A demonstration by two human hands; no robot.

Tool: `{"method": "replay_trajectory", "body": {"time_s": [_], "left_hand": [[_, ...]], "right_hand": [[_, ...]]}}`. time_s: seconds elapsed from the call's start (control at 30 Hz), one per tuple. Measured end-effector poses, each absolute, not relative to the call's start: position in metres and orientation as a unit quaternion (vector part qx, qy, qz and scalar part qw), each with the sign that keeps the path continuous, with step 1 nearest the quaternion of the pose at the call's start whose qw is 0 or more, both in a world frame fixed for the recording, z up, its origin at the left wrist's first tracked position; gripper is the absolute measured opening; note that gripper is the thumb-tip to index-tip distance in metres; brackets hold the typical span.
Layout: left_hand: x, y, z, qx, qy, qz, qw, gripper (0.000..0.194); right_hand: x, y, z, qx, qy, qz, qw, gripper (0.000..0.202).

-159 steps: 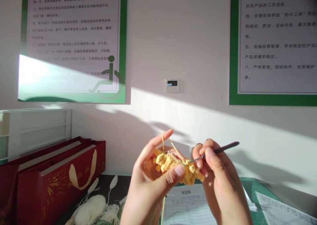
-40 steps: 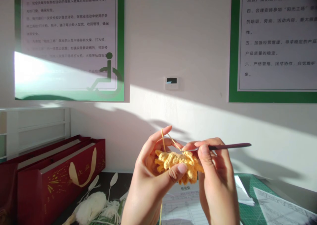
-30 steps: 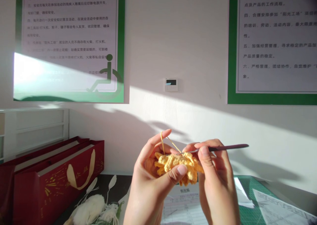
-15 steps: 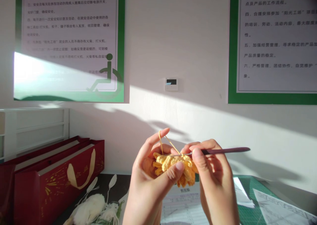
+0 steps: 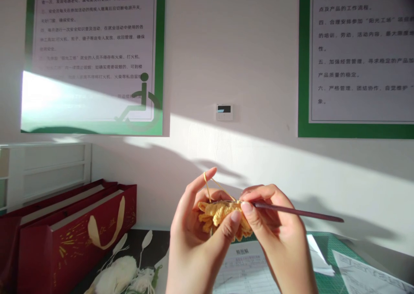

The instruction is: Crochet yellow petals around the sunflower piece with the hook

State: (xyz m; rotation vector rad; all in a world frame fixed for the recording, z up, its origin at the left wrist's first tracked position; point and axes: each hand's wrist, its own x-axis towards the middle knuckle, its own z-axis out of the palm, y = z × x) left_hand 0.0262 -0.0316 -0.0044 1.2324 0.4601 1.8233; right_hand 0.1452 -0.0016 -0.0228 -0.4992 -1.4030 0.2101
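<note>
Between my hands is a ruffled piece of yellow crochet (image 5: pixel 223 212). My left hand (image 5: pixel 200 225) pinches it between thumb and fingers, with the index finger raised. A strand of yellow yarn (image 5: pixel 206 181) loops over that fingertip and runs down to the crochet's top edge. My right hand (image 5: pixel 274 225) is closed on a crochet hook (image 5: pixel 300 211) with a dark red handle, which points out to the right. The hook's thin metal shaft lies along the top edge of the crochet. Fingers and yarn partly hide its tip.
Red gift bags (image 5: pixel 77 238) with a cream ribbon handle stand at the left. Beside them lie a white fluffy ball (image 5: pixel 118 272) and white crochet pieces (image 5: pixel 147 239). Printed sheets (image 5: pixel 244 268) and a green cutting mat (image 5: pixel 326 242) cover the table below my hands. Behind is a wall with posters.
The hook's handle has swung so its free end sits lower and farther right. My right fingers have shifted slightly left, closer to the crochet. The yarn still loops over my left index finger.
</note>
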Motion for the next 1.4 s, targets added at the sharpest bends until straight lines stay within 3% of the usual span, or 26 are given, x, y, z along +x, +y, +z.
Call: {"method": "replay_trajectory", "body": {"time_s": [0.2, 0.57, 0.8, 0.9, 1.0, 1.1, 1.27, 1.4], "left_hand": [[0.018, -0.029, 0.001, 0.47, 0.185, 0.704, 0.499, 0.073], [0.014, -0.026, 0.004, 0.459, 0.174, 0.684, 0.539, 0.074], [0.014, -0.025, 0.003, 0.47, 0.165, 0.675, 0.545, 0.072], [0.015, -0.026, 0.003, 0.465, 0.163, 0.682, 0.541, 0.071], [0.016, -0.027, 0.003, 0.466, 0.165, 0.684, 0.536, 0.072], [0.016, -0.028, 0.004, 0.465, 0.173, 0.691, 0.526, 0.072], [0.017, -0.03, 0.005, 0.462, 0.178, 0.695, 0.521, 0.068], [0.017, -0.03, 0.004, 0.465, 0.178, 0.688, 0.527, 0.07]], "right_hand": [[0.151, -0.002, -0.026, -0.222, -0.631, 0.135, 0.731, 0.006], [0.145, -0.001, -0.025, -0.219, -0.58, 0.22, 0.753, 0.011], [0.146, -0.005, -0.026, -0.203, -0.632, 0.074, 0.744, 0.003], [0.145, -0.006, -0.027, -0.208, -0.626, 0.033, 0.751, 0.022], [0.143, -0.008, -0.027, -0.224, -0.625, 0.042, 0.746, 0.024], [0.142, -0.007, -0.027, -0.217, -0.627, 0.075, 0.745, 0.018], [0.14, -0.007, -0.026, -0.166, -0.589, 0.236, 0.755, 0.009], [0.142, -0.007, -0.023, -0.139, -0.571, 0.343, 0.733, 0.021]]}}
